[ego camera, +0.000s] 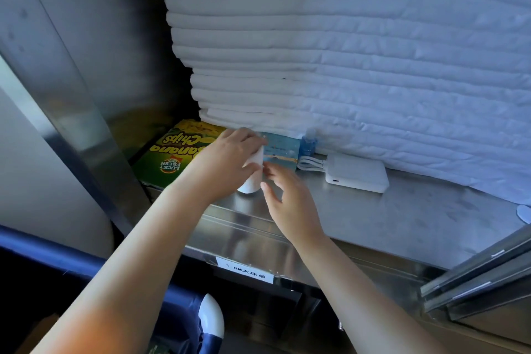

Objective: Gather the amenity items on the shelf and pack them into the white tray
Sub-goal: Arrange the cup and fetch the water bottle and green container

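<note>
My left hand (230, 156) grips a small white bottle (253, 175) that stands on the steel shelf (402, 218), fingers curled over its top. My right hand (290, 198) hovers just right of the bottle with fingers loosely spread, holding nothing. Behind the hands lies a flat blue packet (281, 151), and a small blue bottle (308, 144) stands to its right against the linen. The white tray is not in view.
A tall stack of folded white linen (344, 52) fills the back of the shelf. A green and yellow banana chips box (172, 152) lies at the left. A white power bank (357, 172) with a coiled cable (310, 165) rests at the right. A steel upright (71, 95) stands at the left.
</note>
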Demonstrator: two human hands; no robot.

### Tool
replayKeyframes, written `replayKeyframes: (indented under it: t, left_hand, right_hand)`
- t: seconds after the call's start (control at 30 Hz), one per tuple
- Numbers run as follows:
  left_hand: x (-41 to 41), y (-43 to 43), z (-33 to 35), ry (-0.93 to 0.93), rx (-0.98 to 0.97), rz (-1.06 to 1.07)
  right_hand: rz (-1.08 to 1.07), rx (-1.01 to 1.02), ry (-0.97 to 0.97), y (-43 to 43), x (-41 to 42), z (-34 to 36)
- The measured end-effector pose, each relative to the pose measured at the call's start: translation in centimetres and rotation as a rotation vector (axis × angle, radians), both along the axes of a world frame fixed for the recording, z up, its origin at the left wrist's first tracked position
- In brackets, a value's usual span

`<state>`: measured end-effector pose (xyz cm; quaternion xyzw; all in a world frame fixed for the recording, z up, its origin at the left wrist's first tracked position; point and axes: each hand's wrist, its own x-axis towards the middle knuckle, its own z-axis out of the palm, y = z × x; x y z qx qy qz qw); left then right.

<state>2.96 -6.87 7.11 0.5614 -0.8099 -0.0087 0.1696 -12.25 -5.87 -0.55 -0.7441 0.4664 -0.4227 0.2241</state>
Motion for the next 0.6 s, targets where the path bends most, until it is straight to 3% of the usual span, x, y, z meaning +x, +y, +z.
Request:
replayKeyframes:
  t: [0.17,0.33,0.6]
  left_hand:
    - [2.7,-1.7,0.2,-0.038,0.013,0.056]
    - [3.0,-3.7,0.0,-0.057,0.074,-0.001]
    - [3.1,-6.3,-0.2,0.062,0.135,-0.093]
  right_hand:
    - [0.007,0.035,0.147,-1.3,-0.1,-0.1]
    - [-0.075,-0.082,0.222,-2.5,-0.8,0.0]
    - [-0.085,-0.140,0.370,-4.3,-1.1,-0.5]
